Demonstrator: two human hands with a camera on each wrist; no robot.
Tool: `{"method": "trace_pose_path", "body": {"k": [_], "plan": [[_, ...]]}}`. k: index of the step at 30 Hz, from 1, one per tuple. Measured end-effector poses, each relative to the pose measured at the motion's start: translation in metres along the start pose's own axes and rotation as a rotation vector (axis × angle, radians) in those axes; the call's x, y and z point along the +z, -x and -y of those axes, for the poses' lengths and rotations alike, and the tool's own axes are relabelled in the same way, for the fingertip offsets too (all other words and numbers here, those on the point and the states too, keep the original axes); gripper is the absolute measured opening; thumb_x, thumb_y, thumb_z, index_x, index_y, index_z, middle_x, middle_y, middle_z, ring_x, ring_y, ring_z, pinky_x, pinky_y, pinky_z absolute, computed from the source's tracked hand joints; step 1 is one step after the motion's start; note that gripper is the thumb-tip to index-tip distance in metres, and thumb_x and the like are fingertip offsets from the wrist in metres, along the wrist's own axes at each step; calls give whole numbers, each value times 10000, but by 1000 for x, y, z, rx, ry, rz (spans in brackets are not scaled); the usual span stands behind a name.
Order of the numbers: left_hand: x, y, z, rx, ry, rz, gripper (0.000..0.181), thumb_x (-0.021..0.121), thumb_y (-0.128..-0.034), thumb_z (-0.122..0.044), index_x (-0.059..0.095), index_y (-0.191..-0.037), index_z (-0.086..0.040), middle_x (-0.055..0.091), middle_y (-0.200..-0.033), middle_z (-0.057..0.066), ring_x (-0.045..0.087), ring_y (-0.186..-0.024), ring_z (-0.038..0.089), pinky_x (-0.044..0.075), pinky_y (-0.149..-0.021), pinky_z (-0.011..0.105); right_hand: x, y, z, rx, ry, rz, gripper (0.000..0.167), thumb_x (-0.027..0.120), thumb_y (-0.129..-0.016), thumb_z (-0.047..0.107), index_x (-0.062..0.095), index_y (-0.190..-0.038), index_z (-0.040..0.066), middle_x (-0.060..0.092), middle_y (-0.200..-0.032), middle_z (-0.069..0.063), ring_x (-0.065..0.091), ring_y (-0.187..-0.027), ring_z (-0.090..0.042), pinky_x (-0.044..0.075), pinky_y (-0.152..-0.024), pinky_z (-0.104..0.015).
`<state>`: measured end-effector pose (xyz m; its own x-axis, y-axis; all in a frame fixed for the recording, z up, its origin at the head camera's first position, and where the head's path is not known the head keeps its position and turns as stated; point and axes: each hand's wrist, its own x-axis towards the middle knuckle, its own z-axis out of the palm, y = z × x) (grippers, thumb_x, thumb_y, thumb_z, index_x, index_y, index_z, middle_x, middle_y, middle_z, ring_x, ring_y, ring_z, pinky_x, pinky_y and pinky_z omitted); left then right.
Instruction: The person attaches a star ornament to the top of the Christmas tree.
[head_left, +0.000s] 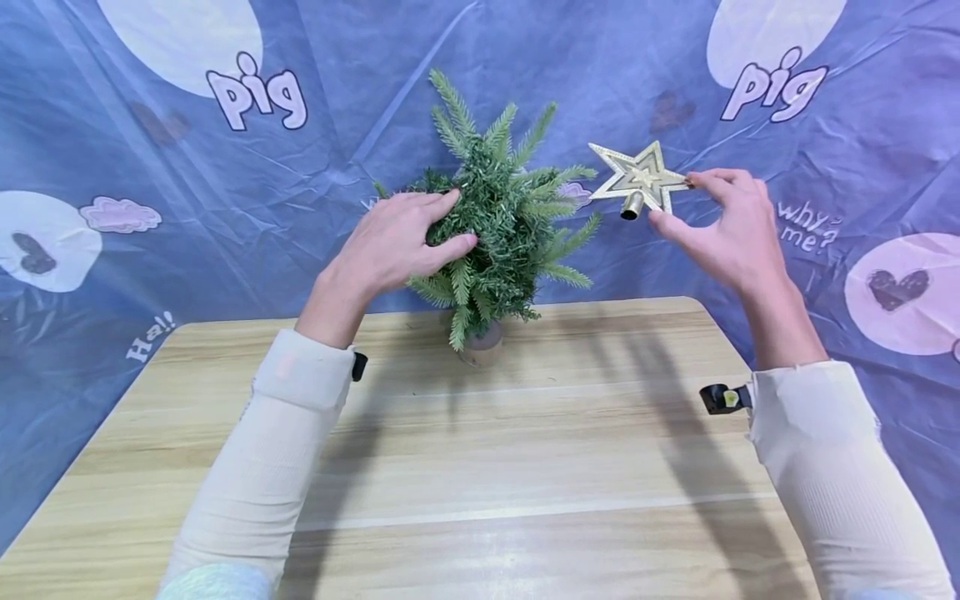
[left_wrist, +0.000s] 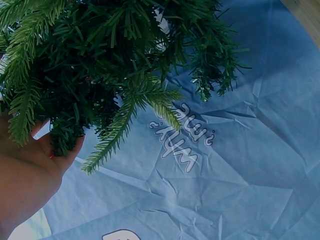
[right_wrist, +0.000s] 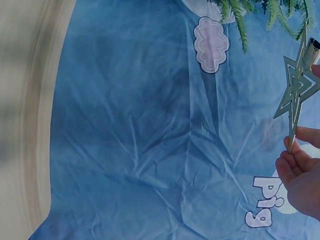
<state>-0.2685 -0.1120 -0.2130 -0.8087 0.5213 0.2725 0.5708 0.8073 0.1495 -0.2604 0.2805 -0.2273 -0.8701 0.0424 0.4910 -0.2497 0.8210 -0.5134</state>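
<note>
A small artificial Christmas tree (head_left: 502, 217) stands on the table with its round base (head_left: 482, 343) near the back edge. My left hand (head_left: 393, 237) grips the left side of its upper foliage. In the left wrist view, green sprigs (left_wrist: 67, 100) partly cover the fingers of that hand (left_wrist: 30, 175). To the right of the tree, my right hand (head_left: 727, 221) pinches a gold star tree topper (head_left: 641, 177) by its right-hand points. The star is held in the air, apart from the branches, its short hollow socket (head_left: 632, 205) pointing down.
The light wooden table (head_left: 525, 467) spans the foreground. Behind it hangs a wrinkled blue printed cloth (head_left: 360, 50), close to the tree's branches. Dark wrist camera mounts (head_left: 723, 398) sit at the sleeve cuffs.
</note>
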Motion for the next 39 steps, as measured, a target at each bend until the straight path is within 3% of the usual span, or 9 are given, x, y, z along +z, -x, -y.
{"method": "trace_pose_path", "body": {"k": [16,39], "plan": [[1,0,1,-1,-3,-5,787,406,-1003,-648,333,-1585,-122,379,-1595,100,339,-1466,358,226,-1216,506,0,-8,13,2,-12,-17,738,713,-864,444,542,-1469,58,456,-1477,-168,361,-1325,-362,307,-1022,-551],[1,-1,0,-7,-3,-1,792,406,-997,-659,331,-1587,-135,374,-1599,86,324,-1477,338,212,-1223,490,8,-16,23,37,-48,-101,716,716,-851,422,570,-1442,46,484,-1449,-153,374,-1313,-316,299,-1068,-471]]}}
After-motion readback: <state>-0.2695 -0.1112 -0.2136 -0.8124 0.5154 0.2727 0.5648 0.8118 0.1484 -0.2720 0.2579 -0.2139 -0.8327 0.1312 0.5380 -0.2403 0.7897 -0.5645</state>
